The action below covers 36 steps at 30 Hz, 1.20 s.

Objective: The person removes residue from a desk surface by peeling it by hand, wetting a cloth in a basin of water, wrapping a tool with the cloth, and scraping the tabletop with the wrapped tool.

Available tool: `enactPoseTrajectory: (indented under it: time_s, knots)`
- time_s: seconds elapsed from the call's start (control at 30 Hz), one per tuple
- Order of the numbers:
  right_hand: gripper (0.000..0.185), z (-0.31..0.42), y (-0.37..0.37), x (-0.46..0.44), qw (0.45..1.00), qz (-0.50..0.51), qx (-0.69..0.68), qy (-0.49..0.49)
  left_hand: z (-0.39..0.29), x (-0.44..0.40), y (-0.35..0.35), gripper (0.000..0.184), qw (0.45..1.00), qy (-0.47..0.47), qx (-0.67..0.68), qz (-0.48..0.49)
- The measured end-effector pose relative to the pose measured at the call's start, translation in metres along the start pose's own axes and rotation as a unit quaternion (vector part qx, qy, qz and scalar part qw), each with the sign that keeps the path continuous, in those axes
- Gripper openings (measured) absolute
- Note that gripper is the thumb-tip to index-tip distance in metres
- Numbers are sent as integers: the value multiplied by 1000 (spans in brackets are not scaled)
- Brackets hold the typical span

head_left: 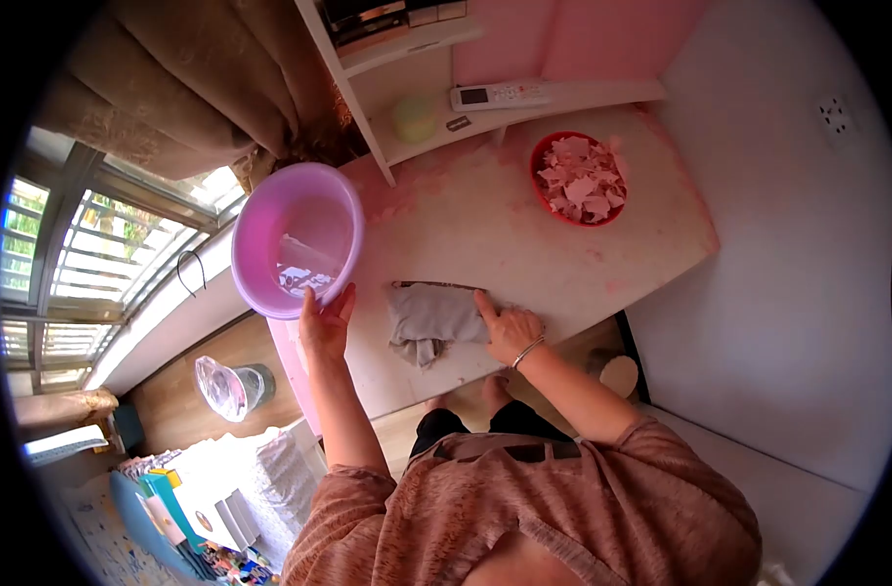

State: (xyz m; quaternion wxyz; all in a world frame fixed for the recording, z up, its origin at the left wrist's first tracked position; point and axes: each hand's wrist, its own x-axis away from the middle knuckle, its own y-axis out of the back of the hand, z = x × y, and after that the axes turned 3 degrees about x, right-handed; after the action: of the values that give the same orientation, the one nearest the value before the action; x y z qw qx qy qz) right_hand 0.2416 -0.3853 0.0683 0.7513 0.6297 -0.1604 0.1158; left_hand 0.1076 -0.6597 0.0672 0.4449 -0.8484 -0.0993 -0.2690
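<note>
A round purple basin [299, 244] with shiny water-like reflections in its bottom is at the desk's left edge, tilted toward me. My left hand [325, 330] grips its near rim, fingers and thumb on the edge. On the desk lies a folded grey cloth [434, 314], with a thin dark strip along its far edge. My right hand [510, 332] is closed over the cloth's right end, its index finger stretched along the top; the other fingers are partly hidden. A bracelet circles that wrist.
A red bowl [580, 180] full of torn pink scraps stands at the desk's back right. A white shelf [524, 105] at the back carries a remote control [501, 95] and a pale green round object [416, 118]. A waste bin [254, 387] stands on the floor at left.
</note>
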Motion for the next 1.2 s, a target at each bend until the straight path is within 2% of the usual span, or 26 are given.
enactPoseTrajectory:
  time_s: [0.07,0.1,0.17,0.2,0.3,0.43,0.47,0.63,0.7,0.77,0.9,1.03,1.1,1.2]
  knots:
    - [74,3,3,1,1000,16,-20,-1,2,-23,18,29,997,-32,74,-19]
    - [74,4,7,2,1000,14,-21,0,4,-27,19,29,997,-34,73,-17]
    - [76,7,17,4,999,40,-8,-5,3,-32,24,24,996,-70,41,-35]
    - [76,7,16,3,999,39,-9,0,2,-26,17,22,994,-74,16,-77]
    - [76,6,6,2,999,33,-19,-1,0,-6,4,25,989,-86,-17,-115]
    - [75,8,5,7,999,20,-23,10,2,22,-10,32,989,-88,-63,-104]
    - [73,9,7,9,999,20,-30,9,1,28,-10,35,992,-79,-66,-74]
    - [67,16,6,13,998,33,-46,2,7,54,-22,34,992,-52,-100,-55]
    - [65,19,3,15,998,41,-56,-9,15,68,-24,33,987,-41,-152,-34]
    - [71,20,-11,14,997,38,-65,-14,25,88,-39,33,983,-26,-182,-23]
    - [62,22,-19,8,997,28,-73,-16,50,115,-60,32,956,65,-286,-6]
    - [64,27,-13,9,995,24,-97,-31,83,134,-86,33,933,140,-326,62]
    - [65,24,-14,8,994,21,-103,-31,106,141,-103,32,929,144,-332,80]
    - [67,22,-15,10,994,16,-107,-32,142,143,-128,29,893,222,-364,148]
